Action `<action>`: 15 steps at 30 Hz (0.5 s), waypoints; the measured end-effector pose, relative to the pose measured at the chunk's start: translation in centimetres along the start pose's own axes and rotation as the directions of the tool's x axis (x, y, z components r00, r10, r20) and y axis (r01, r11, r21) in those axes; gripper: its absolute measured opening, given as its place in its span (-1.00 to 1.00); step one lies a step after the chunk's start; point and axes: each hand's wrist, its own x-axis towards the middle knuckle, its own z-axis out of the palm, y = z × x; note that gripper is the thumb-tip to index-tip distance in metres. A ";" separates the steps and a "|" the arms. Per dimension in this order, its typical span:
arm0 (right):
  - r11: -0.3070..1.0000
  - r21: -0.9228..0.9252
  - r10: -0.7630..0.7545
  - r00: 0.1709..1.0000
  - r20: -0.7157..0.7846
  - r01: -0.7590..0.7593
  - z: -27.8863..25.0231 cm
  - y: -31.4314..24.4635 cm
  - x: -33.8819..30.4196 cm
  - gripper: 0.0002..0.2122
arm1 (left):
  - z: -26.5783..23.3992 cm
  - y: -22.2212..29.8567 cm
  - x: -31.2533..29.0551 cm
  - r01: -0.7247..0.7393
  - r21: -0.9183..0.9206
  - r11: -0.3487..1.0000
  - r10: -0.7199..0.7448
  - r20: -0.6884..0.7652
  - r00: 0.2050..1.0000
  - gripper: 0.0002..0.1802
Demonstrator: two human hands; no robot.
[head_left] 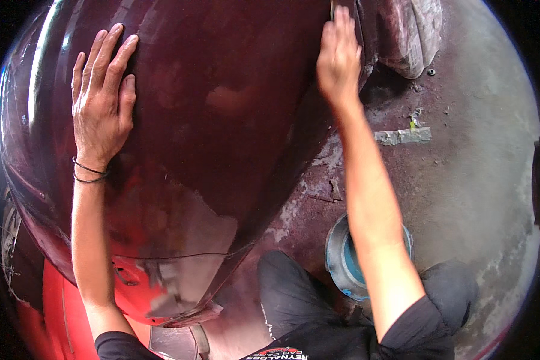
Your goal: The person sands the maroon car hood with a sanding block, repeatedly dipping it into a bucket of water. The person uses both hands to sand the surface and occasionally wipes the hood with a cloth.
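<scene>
While the left hand (102, 96) lies flat on the maroon car panel (222, 120), the right hand (339, 57) presses its edge, both ungripped

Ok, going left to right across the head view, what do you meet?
Left hand flat on the dark red car panel → right hand at the panel's edge → blue round container on the floor → strip of tape → small nut.
</scene>
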 end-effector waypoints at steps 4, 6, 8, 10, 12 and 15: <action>0.979 0.076 0.184 0.980 0.078 -0.190 0.3 1.0 -10.1 -0.39 | 0.0 0.0 -0.4 0.019 -0.016 1.000 -0.019 0.005 1.000 -0.41; 0.975 0.072 0.208 0.977 0.043 -0.210 1.2 0.1 -7.8 -0.38 | -0.3 -0.1 -0.1 0.031 -0.007 0.999 -0.031 -0.004 0.999 -0.43; 0.990 0.013 0.138 0.990 0.003 -0.138 1.6 -0.5 -0.9 -0.40 | -0.2 0.1 -0.3 0.037 -0.030 0.999 -0.037 -0.006 0.999 -0.42; 0.986 0.034 0.159 0.987 0.035 -0.160 0.9 -2.5 3.2 -0.41 | -0.7 -0.3 -0.4 0.022 -0.014 1.000 -0.022 0.002 1.000 -0.42; 0.991 0.038 0.128 0.992 -0.020 -0.127 0.4 -1.8 3.2 -0.42 | -0.2 0.0 -0.1 0.017 -0.029 0.999 -0.017 -0.005 1.000 -0.42; 0.962 0.007 0.273 0.962 0.017 -0.273 -0.4 1.6 -3.5 -0.43 | -0.1 0.4 0.2 0.008 -0.026 1.000 -0.009 -0.017 1.000 -0.41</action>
